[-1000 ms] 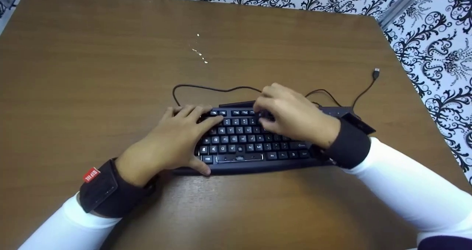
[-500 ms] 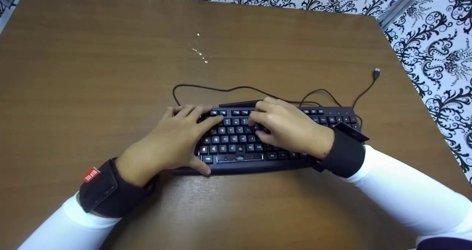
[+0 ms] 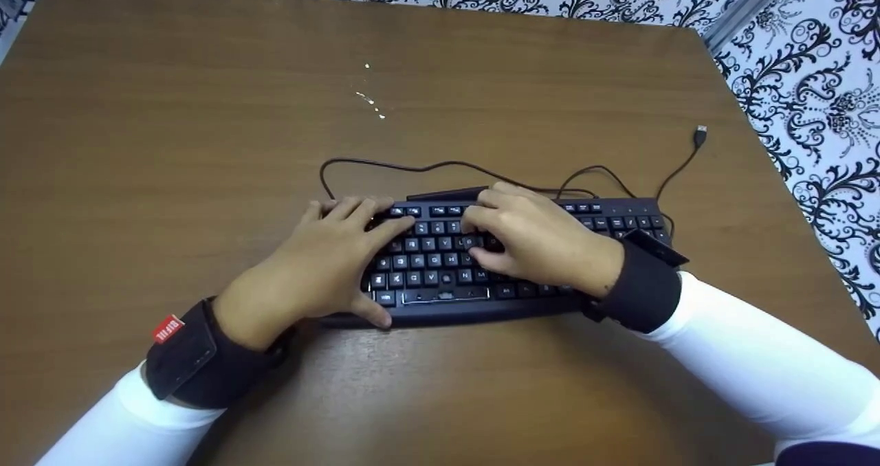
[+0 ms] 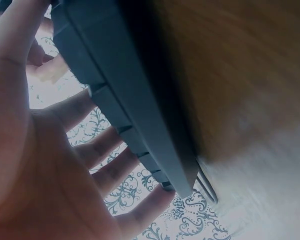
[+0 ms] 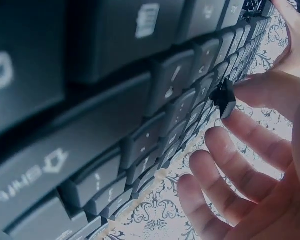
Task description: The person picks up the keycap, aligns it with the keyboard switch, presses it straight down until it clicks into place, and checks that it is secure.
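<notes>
keyboard (image 3: 433, 261) on table (image 3: 172, 108); cable (image 3: 426, 169) mostly behind it; plug (image 3: 700, 137) beyond keyboard's right rear corner.

Keyboard (image 3: 467, 311): one. Keys (image 3: 430, 260): many, some hidden, total cannot be told. Loose keycap (image 5: 226, 100): one. Bare key mount (image 3: 447, 279): one plainly seen. Cable (image 3: 421, 170): one, partly hidden. USB plug (image 3: 700, 137): one. Hands: two, left hand (image 3: 323, 263) and right hand (image 3: 533, 236). Fingers (image 5: 240, 172), thumb included: five on each. Wrist straps (image 3: 643, 289): two. Red tag (image 3: 167, 329): one. White sleeves (image 3: 763, 356): two. Pale specks (image 3: 382, 117): about five. Worktop (image 3: 172, 122): one.
</notes>
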`<state>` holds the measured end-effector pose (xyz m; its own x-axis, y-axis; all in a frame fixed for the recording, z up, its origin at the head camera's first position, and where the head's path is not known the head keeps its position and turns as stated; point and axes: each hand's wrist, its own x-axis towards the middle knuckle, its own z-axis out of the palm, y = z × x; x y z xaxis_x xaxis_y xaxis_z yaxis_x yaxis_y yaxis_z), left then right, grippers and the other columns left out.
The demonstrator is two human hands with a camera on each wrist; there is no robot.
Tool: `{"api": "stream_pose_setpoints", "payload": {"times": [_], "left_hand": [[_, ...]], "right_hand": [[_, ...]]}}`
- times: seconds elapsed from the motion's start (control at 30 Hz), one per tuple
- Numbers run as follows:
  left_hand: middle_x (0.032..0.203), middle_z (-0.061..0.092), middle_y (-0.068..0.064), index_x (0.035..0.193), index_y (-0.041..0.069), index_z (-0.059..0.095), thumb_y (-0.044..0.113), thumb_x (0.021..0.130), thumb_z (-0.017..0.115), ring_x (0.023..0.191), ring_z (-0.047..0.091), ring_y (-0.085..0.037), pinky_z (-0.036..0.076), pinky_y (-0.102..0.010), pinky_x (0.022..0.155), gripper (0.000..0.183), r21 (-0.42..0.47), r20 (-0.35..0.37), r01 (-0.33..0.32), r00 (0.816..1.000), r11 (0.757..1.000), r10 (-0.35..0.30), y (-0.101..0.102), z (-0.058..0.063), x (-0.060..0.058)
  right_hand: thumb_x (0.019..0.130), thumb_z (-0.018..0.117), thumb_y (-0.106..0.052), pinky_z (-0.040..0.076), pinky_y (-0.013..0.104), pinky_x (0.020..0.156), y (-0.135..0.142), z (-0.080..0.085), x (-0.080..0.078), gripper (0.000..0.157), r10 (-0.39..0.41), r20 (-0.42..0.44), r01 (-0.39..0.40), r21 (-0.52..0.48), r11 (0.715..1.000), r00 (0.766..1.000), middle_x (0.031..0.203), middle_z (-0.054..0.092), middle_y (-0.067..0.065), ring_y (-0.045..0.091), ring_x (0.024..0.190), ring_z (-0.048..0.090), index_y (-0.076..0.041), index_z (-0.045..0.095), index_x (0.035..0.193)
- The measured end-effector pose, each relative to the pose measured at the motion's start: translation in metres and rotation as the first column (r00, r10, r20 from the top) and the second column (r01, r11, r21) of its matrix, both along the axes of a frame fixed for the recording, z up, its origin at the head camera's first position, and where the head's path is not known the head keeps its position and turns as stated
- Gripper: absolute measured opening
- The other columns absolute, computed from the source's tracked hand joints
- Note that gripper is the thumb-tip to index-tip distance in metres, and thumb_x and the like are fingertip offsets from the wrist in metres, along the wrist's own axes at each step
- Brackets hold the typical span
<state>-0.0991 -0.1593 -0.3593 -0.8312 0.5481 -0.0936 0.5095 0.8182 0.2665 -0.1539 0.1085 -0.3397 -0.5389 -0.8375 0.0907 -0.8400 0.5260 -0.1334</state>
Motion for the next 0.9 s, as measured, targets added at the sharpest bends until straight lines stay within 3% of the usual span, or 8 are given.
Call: {"api": "stream_pose_setpoints", "payload": {"times": [0.37,0.9], "left_hand": [[0.157,0.038,-0.015,0.155,0.021,0.037,0.067,0.055,0.085,0.143,0.037,-0.038,0.031,-0.075,0.108,0.121,0.003,0.0,0.0,1.0,1.0,0.0,-0.0003,0.0003,-0.0001],[0.157,0.038,-0.014,0.155,0.021,0.037,0.067,0.054,0.086,0.143,0.037,-0.037,0.033,-0.07,0.108,0.121,0.012,0.008,-0.004,1.0,1.0,0.004,-0.0006,0.0001,-0.0003]], "right_hand": [[0.087,0.077,-0.024,0.05,0.034,0.072,-0.0035,-0.0062,0.0015,0.017,-0.023,0.014,0.023,-0.001,1.0,1.0,0.086,0.065,0.002,0.02,0.079,0.054,-0.011,0.071,0.096],[0.083,0.079,-0.018,0.051,0.033,0.075,-0.0006,-0.008,0.001,0.015,0.053,-0.027,-0.055,-0.06,0.997,0.998,0.087,0.065,0.003,0.019,0.08,0.055,-0.009,0.072,0.094]]}}
